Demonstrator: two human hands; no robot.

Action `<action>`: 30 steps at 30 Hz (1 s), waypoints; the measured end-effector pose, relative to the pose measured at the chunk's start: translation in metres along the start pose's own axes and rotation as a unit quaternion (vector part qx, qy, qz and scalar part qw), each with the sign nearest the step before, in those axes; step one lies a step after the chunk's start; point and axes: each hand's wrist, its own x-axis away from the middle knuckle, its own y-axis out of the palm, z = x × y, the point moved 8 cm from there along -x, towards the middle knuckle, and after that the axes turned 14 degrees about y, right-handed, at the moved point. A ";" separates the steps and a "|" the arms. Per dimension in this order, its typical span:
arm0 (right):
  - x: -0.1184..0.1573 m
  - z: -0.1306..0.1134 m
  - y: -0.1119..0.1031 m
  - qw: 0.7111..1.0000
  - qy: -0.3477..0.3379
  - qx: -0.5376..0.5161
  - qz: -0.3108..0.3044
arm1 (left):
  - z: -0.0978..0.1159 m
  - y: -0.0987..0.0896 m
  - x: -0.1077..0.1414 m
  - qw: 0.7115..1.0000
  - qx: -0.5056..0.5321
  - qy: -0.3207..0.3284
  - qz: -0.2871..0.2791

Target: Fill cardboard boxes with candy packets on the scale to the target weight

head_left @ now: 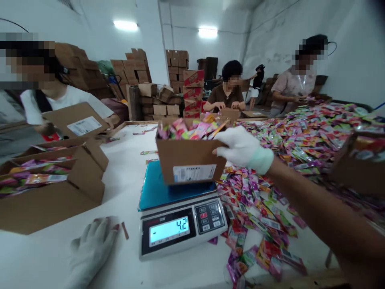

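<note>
My right hand [243,148], in a white glove, grips the right edge of a cardboard box [167,160] full of colourful candy packets [195,128]. The box hangs tilted just over the blue plate of a digital scale [148,190]; whether its base touches the plate I cannot tell. Lit digits reading 4.2 with a dash at the left show on the scale's display [169,230]. Lying flat on the white table, my gloved left hand [96,241] has its fingers stretched out and holds nothing. Beside its fingertips is a small brown strip [124,230].
Filled open boxes [54,200] stand at the left. A large heap of packets [315,136] spreads over the right side, reaching the scale. Another box [357,164] sits at far right. Co-workers [225,94] stand around the table [123,176]; one at left handles a box flap.
</note>
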 end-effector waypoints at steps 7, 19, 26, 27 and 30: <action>0.004 -0.019 0.022 0.972 -0.085 -0.210 0.069 | 0.003 -0.010 0.004 0.998 -0.011 -0.023 -0.052; 0.199 0.212 0.213 0.926 0.372 0.014 -0.066 | 0.025 -0.020 0.009 0.999 0.005 0.013 -0.036; 0.189 0.208 0.208 0.934 0.346 -0.014 -0.084 | 0.028 -0.023 0.009 0.999 0.006 0.006 -0.039; 0.187 0.210 0.205 0.935 0.345 -0.018 -0.081 | 0.028 -0.023 0.010 0.999 0.006 0.005 -0.041; 0.182 0.215 0.194 0.943 0.323 -0.013 -0.079 | 0.029 -0.024 0.010 0.999 0.003 0.003 -0.046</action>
